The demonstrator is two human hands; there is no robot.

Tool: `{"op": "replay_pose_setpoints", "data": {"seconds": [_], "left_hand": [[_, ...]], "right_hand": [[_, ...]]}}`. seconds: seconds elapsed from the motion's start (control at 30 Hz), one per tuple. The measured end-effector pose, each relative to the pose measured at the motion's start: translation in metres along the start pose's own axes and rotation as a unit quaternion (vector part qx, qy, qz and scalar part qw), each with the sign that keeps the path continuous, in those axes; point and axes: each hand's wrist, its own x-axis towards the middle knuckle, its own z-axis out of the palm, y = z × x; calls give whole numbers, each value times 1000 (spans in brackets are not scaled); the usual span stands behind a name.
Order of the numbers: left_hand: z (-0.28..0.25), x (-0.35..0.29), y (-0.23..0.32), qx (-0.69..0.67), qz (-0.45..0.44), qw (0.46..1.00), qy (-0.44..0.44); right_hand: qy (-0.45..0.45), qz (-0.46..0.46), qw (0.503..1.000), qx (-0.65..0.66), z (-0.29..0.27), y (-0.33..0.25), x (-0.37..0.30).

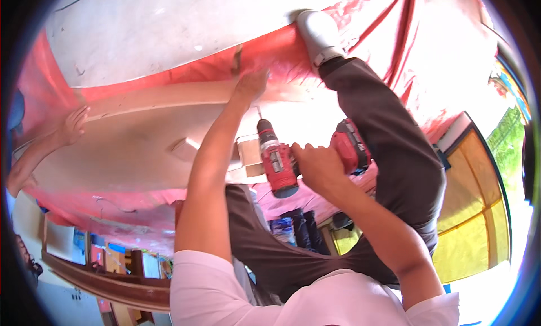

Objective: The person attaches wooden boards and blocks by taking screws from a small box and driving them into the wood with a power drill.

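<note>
My right hand [321,165] grips a red and black cordless drill [277,165] by its handle. The drill's thin bit points away from me, toward the far side of a long pale wooden board [129,140]. Its battery sits at the right, beside my leg. My left hand [252,85] is closed on the board's raised far edge strip [169,98], just beyond the bit; glare blurs its fingers. Whether the bit touches the wood I cannot tell. A small wooden block [186,148] lies on the board, and a pale boxy piece [249,151] stands beside the drill.
Another person's hand [73,125] rests on the board's left end. Red sheeting [282,50] lies beneath, with a large whitish panel [158,33] beyond. My shoe [320,36] stands at the far side. A yellow-covered frame [473,208] is at right; wooden furniture [107,278] stands lower left.
</note>
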Motion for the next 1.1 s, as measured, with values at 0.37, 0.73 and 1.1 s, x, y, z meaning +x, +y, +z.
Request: {"op": "replay_pose_setpoints", "data": {"seconds": [0.37, 0.73, 1.1], "left_hand": [[-139, 22, 15, -49, -47, 978, 199], [-7, -223, 66, -268, -293, 896, 197], [152, -258, 101, -332, -225, 908, 123]], "right_hand": [[-10, -12, 1000, 11, 0, 1, -1], [-26, -22, 999, -23, -6, -2, -2], [-19, -23, 999, -43, -3, -7, -3]]}}
